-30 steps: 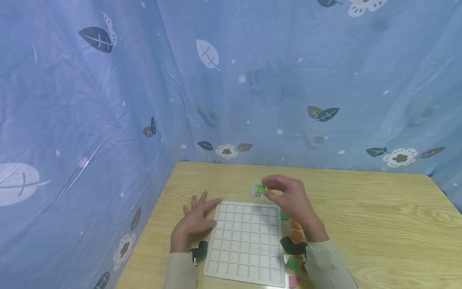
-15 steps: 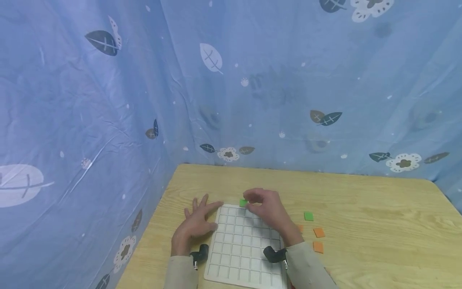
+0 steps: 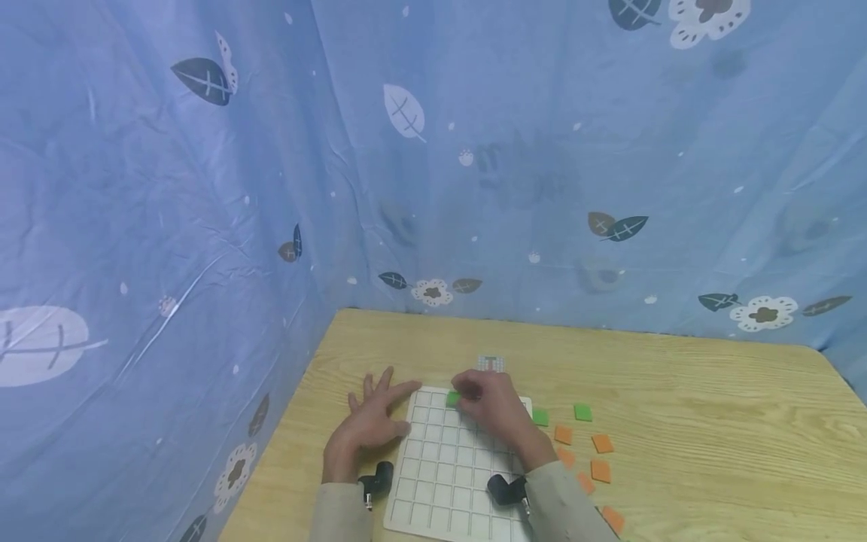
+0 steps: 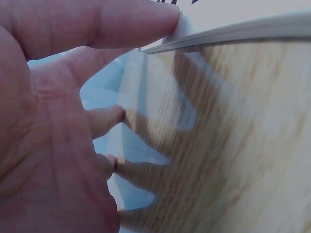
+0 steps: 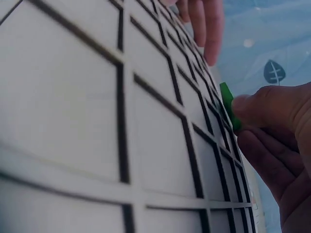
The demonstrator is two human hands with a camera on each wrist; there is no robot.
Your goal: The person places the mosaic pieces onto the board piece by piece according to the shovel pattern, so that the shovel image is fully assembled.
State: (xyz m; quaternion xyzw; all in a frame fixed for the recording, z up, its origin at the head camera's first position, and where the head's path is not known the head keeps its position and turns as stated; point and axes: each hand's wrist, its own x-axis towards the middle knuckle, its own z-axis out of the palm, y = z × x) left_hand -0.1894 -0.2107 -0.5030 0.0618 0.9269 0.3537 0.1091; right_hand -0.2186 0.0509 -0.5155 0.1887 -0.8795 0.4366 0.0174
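Observation:
A white grid board [image 3: 433, 474] with raised lines lies on the table. My left hand [image 3: 369, 423] rests along its left edge, fingers spread, with the thumb touching the board's side in the left wrist view. Between thumb and fingers, my right hand [image 3: 497, 406] pinches a green square tile [image 3: 453, 399] over the board's far row. The right wrist view shows that tile [image 5: 227, 106] tilted near the far edge; whether it touches a cell I cannot tell. Just beyond the board lies a small printed grid card [image 3: 491, 363], partly covered by the right hand.
Right of the board lie loose green tiles [image 3: 582, 412] and several orange tiles [image 3: 600, 471], some partly behind the right arm. The wooden table [image 3: 711, 421] extends to the right. A blue patterned curtain [image 3: 508, 188] hangs behind and to the left.
My right hand has carried the green tile from beside the printed card leftward and nearer, onto the board's far row. The left hand stays in place. Loose tiles on the right are more exposed.

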